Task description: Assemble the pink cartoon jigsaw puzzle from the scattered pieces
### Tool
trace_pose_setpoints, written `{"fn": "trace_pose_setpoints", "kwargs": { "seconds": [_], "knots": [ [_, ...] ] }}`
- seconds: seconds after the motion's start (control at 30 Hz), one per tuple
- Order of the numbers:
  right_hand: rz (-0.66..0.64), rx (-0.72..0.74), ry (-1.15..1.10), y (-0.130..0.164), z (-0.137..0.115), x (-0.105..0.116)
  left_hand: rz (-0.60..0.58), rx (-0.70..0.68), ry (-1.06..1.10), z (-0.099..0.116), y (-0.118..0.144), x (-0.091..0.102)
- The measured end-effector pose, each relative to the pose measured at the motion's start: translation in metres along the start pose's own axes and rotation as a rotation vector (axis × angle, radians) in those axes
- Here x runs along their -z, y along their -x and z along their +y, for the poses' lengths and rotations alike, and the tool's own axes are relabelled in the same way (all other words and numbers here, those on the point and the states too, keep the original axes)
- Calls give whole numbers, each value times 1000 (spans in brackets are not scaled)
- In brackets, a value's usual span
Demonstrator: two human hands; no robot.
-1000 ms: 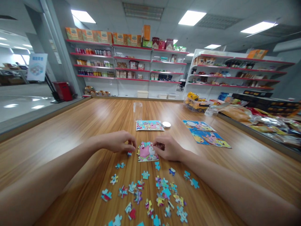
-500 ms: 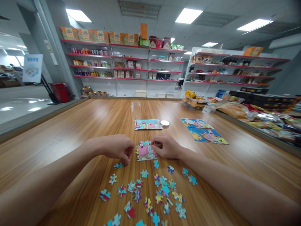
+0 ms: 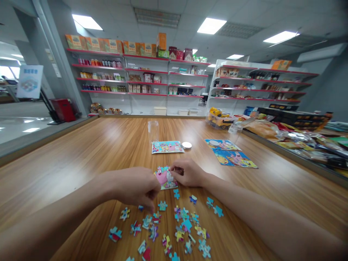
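A partly joined jigsaw puzzle [image 3: 164, 178] with a pink cartoon figure lies flat on the wooden table. My right hand [image 3: 189, 173] is curled at its right edge, thumb and fingertips pressed against it. Over the puzzle's lower left side, my left hand [image 3: 138, 188] hangs with bent fingers pointing down, close to the loose pieces. Anything between those fingertips is hidden. Several loose puzzle pieces [image 3: 186, 224] are scattered nearer to me, including a light blue piece [image 3: 162, 206] just right of the left fingertips and another blue piece [image 3: 176, 194] below the puzzle.
Behind the puzzle lie a cartoon picture card [image 3: 168, 147], a round white lid [image 3: 186, 145] and a clear jar [image 3: 153, 131]. Blue picture sheets [image 3: 235, 158] lie to the right. A bin of yellow toys [image 3: 219, 119] and packaged snacks [image 3: 299, 139] stand farther right.
My left hand has moved toward me and slightly right, from beside the puzzle to over the loose pieces. My right hand stays at the puzzle's edge. The view has shifted slightly.
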State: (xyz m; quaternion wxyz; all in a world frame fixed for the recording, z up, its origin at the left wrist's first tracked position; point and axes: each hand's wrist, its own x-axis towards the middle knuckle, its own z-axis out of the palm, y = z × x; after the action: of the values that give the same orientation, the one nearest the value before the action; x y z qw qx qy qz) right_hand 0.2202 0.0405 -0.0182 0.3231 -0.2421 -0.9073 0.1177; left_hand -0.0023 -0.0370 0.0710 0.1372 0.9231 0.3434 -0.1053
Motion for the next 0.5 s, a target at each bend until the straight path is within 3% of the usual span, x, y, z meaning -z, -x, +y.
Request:
{"fn": "trace_pose_setpoints", "kwargs": {
  "seconds": [0.13,0.37,0.5],
  "knots": [
    [-1,-3,18,0,-1,1,26,-138,28,10,3,-1],
    [8,4,-4,-1,1,-1,40,-130,63,15,-2,1],
    [3,-8,-7,-1,1,-1,119,-236,3,12,-3,1]
  ]
}}
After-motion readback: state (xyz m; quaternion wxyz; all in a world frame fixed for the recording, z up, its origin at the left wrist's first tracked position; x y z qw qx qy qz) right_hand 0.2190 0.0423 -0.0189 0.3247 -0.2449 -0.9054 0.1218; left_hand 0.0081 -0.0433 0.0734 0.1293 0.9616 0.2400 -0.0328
